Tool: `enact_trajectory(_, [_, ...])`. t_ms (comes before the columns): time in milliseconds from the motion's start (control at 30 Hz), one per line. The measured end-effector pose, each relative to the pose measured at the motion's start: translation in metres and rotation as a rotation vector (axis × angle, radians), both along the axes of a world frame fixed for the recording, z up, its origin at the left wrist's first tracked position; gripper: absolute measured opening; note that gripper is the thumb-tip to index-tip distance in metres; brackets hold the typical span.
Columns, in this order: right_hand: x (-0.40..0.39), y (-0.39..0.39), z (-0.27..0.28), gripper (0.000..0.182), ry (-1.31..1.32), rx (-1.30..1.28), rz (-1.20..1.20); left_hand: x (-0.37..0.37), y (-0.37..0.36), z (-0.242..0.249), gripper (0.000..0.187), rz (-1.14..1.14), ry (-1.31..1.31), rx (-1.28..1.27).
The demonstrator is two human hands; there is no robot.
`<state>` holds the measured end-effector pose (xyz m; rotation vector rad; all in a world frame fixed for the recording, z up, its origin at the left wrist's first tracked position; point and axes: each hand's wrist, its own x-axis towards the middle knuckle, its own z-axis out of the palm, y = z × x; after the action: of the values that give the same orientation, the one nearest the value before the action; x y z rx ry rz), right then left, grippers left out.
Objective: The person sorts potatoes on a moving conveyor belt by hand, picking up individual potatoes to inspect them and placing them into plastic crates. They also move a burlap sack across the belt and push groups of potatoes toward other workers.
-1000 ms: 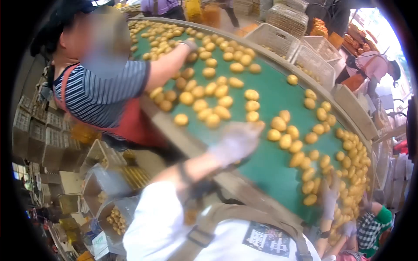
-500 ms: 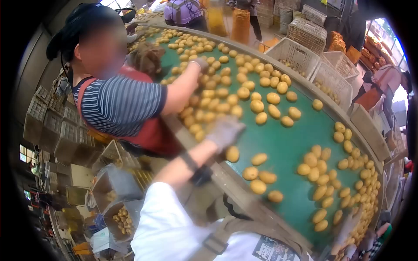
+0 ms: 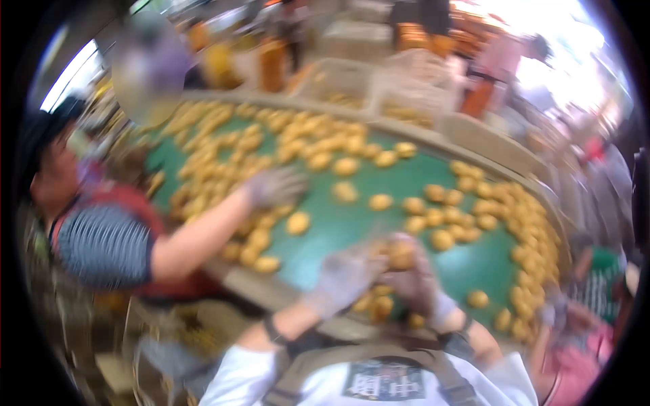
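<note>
The view is motion-blurred. Both my hands wear pale gloves and meet over the near edge of a round green sorting table (image 3: pixel 338 233) covered with several yellow fruits. My right hand (image 3: pixel 418 279) curls around one yellow fruit (image 3: pixel 400 254). My left hand (image 3: pixel 342 277) is right beside it, its fingers reaching toward the same fruit; its grip is too blurred to read. More yellow fruits (image 3: pixel 380 306) lie under and between my hands at the rim.
A co-worker in a striped shirt and red apron (image 3: pixel 108 247) stands at left, gloved hand (image 3: pixel 274 187) over the fruits. Another person's gloved hand (image 3: pixel 552 312) works at the right rim. White crates (image 3: pixel 338 78) and more people stand beyond the far edge.
The camera swung right and level. My right hand has come in next to my left at the near rim and closed around a fruit. The co-worker's arm still reaches over the table.
</note>
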<state>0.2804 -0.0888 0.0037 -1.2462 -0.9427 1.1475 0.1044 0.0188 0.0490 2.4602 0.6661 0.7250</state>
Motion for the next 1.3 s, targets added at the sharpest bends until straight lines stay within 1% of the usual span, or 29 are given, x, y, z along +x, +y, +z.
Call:
enact_trajectory(33, [-0.001,0.002,0.009,0.062,-0.110,0.072,0.000,0.003,-0.002,0.007,0.052,0.022,0.133,-0.005])
enact_trajectory(67, [-0.002,0.004,0.018,0.072,-0.220,0.144,-0.008,0.007,-0.004,0.013,0.052,0.037,0.270,-0.004])
enact_trajectory(100, [0.003,0.000,0.016,0.063,-0.476,0.440,-0.019,0.014,-0.003,0.011,0.052,-0.006,0.226,0.047])
enact_trajectory(167, [0.009,-0.015,0.015,0.061,0.306,0.178,-0.009,0.027,-0.005,0.004,0.053,-0.100,0.127,0.152])
enact_trajectory(233, [0.019,-0.023,0.028,0.062,0.876,0.034,0.058,0.036,-0.003,0.003,0.053,-0.170,0.043,0.197])
enact_trajectory(333, [0.042,-0.037,0.027,0.066,1.146,0.114,0.163,0.063,-0.017,0.009,0.052,-0.223,-0.057,0.227])
enact_trajectory(367, [0.049,-0.042,0.025,0.065,0.970,0.109,0.110,0.070,-0.024,0.021,0.055,-0.182,0.030,0.174])
enact_trajectory(433, [0.059,-0.053,0.020,0.062,0.623,0.087,0.002,0.076,-0.020,0.025,0.057,-0.238,0.009,0.174])
enact_trajectory(467, [0.081,-0.063,0.021,0.063,0.836,0.140,-0.018,0.080,-0.018,0.024,0.058,-0.261,-0.001,0.178])
enact_trajectory(500, [0.103,-0.074,0.022,0.064,1.049,0.194,-0.036,0.080,-0.012,0.026,0.062,-0.248,-0.012,0.165])
enact_trajectory(533, [0.126,-0.084,0.034,0.064,1.064,0.261,-0.099,0.072,-0.007,0.022,0.061,-0.238,0.003,0.180])
enact_trajectory(567, [0.153,-0.096,0.053,0.064,0.905,0.328,-0.209,0.059,-0.002,0.016,0.061,-0.230,0.024,0.192])
enact_trajectory(600, [0.180,-0.106,0.076,0.064,0.619,0.384,-0.368,0.049,0.006,0.013,0.060,-0.225,0.035,0.212])
enact_trajectory(633, [0.208,-0.115,0.093,0.064,0.233,0.396,-0.557,0.038,0.009,0.011,0.059,-0.207,0.101,0.245])
enact_trajectory(700, [0.274,-0.118,0.126,0.064,-0.657,0.219,-0.937,0.024,0.008,0.014,0.057,-0.239,0.160,0.196])
enact_trajectory(733, [0.314,-0.116,0.131,0.064,-0.982,0.105,-1.028,0.013,0.001,0.015,0.056,-0.225,0.201,0.165])
enact_trajectory(767, [0.355,-0.110,0.126,0.064,-1.185,-0.019,-1.031,0.006,0.000,0.008,0.053,-0.400,0.060,0.471])
enact_trajectory(800, [0.392,-0.104,0.110,0.064,-1.329,-0.160,-0.990,0.004,-0.011,-0.001,0.046,-0.390,0.137,0.338])
enact_trajectory(833, [0.420,-0.098,0.089,0.064,-1.409,-0.316,-0.909,0.002,-0.022,-0.010,0.040,-0.367,0.210,0.210])
enact_trajectory(867, [0.445,-0.098,0.060,0.064,-1.473,-0.475,-0.803,0.000,-0.034,-0.016,0.037,-0.374,0.257,0.170])
enact_trajectory(900, [0.462,-0.095,0.040,0.064,-1.523,-0.546,-0.708,0.001,-0.038,-0.027,0.034,-0.382,0.287,0.141])
enact_trajectory(967, [0.459,-0.105,0.001,0.065,-1.660,-0.665,-0.589,0.000,-0.039,-0.043,0.034,-0.377,0.359,0.132])
enact_trajectory(1000, [0.455,-0.105,-0.011,0.065,-1.680,-0.682,-0.531,-0.002,-0.040,-0.049,0.034,-0.399,0.390,0.125])
enact_trajectory(1100, [0.429,-0.110,-0.038,0.065,-1.715,-0.718,-0.417,-0.004,-0.030,-0.059,0.026,-0.348,0.281,0.204])
enact_trajectory(1167, [0.404,-0.115,-0.048,0.065,-1.734,-0.706,-0.331,-0.001,-0.028,-0.058,0.021,-0.305,0.342,0.269])
enact_trajectory(1200, [0.378,-0.113,-0.049,0.065,-1.764,-0.677,-0.251,-0.009,-0.025,-0.059,0.019,-0.302,0.373,0.279])
enact_trajectory(1233, [0.349,-0.103,-0.048,0.065,-1.812,-0.611,-0.162,-0.018,-0.019,-0.062,0.017,-0.289,0.347,0.236])
enact_trajectory(1267, [0.313,-0.092,-0.044,0.065,-1.864,-0.527,-0.067,-0.036,0.002,-0.065,0.014,-0.291,0.328,0.201])
enact_trajectory(1300, [0.283,-0.080,-0.033,0.041,-1.953,-0.375,0.017,-0.045,0.020,-0.070,0.012,-0.295,0.304,0.171])
